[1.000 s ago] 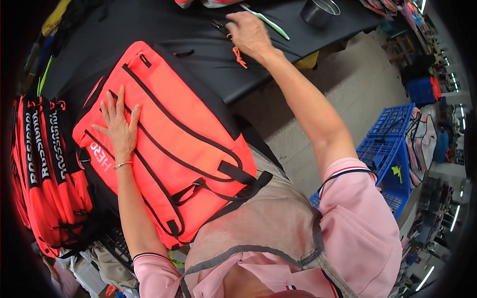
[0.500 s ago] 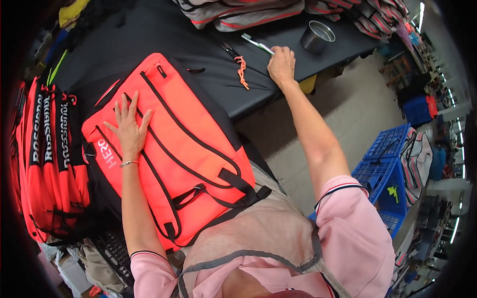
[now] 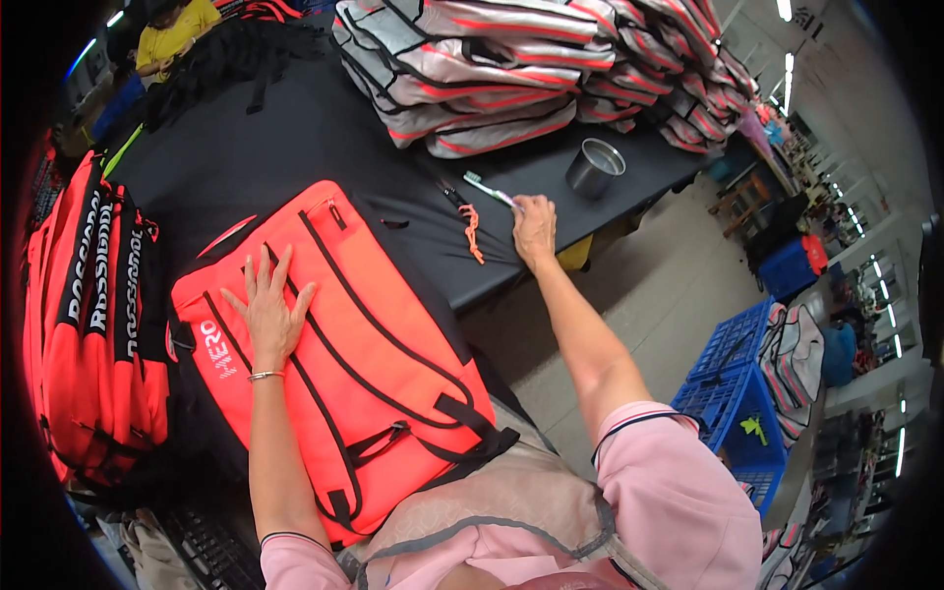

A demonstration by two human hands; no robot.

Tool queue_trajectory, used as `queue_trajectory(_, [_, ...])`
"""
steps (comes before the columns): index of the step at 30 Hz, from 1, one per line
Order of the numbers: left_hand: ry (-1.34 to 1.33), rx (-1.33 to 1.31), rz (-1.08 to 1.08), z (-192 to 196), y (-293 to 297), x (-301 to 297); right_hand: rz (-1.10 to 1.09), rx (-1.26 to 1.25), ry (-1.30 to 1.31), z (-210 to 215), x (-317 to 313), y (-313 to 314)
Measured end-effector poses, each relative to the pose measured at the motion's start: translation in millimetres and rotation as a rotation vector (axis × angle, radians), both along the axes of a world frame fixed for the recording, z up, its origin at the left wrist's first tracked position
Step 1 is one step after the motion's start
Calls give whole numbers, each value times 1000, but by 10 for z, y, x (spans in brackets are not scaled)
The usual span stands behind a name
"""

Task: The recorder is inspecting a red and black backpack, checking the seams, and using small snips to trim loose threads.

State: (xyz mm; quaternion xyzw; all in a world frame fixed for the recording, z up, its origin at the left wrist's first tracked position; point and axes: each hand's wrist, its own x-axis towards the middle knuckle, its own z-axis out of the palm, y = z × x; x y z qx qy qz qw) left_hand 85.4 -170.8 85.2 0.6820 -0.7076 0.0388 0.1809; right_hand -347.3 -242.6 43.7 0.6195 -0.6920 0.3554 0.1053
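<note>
A neon coral-red backpack [image 3: 379, 324] with black piping and straps lies flat across the near edge of the table and against my body. My left hand [image 3: 273, 320] rests on its panel, fingers spread and holding nothing. Over the dark table my right hand [image 3: 534, 231] is closed around the handle of a toothbrush [image 3: 494, 192], whose bristle head points away to the left. Left of this hand lies a small black tool, probably thread snips [image 3: 450, 194], tied with an orange cord [image 3: 472, 234]. A metal cup [image 3: 594, 171] stands just beyond, to the right.
Grey bags with red trim [image 3: 482, 79] are piled along the far side of the black-covered table [image 3: 295, 128]. Red backpacks [image 3: 93, 334] stand at the left. Blue crates [image 3: 733, 393] are at the right. A person in yellow [image 3: 182, 39] sits far left.
The view has tilted upward, so the table and hands appear lower and more of the grey pile shows. Both hands keep their places on the backpack and the toothbrush.
</note>
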Motion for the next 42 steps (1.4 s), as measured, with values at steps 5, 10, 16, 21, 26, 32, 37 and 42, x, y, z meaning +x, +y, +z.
queue_trajectory(5, [3,13,-4,-46,2,40,-70,-17,1,-9,63,9])
queue_trajectory(10, [-67,-47,-34,-132,-19,39,-105,-45,34,141,101,8])
queue_trajectory(16, [-133,-68,-99,-201,47,-122,-52,-100,30,-20,-79,-154])
queue_trajectory(21, [-71,41,-282,-84,321,-190,-18,-132,0,-10,-2,-165])
queue_trajectory(26, [727,-25,-298,24,779,-21,-53,-115,-82,-60,26,-167])
queue_trajectory(32, [366,-306,313,157,2103,593,75,-223,-174,246,469,326])
queue_trajectory(37, [945,-46,608,-426,3043,720,510,195,-337,408,1345,1048])
queue_trajectory(42, [1404,86,562,-286,2895,554,343,177,-327,291,1393,1242])
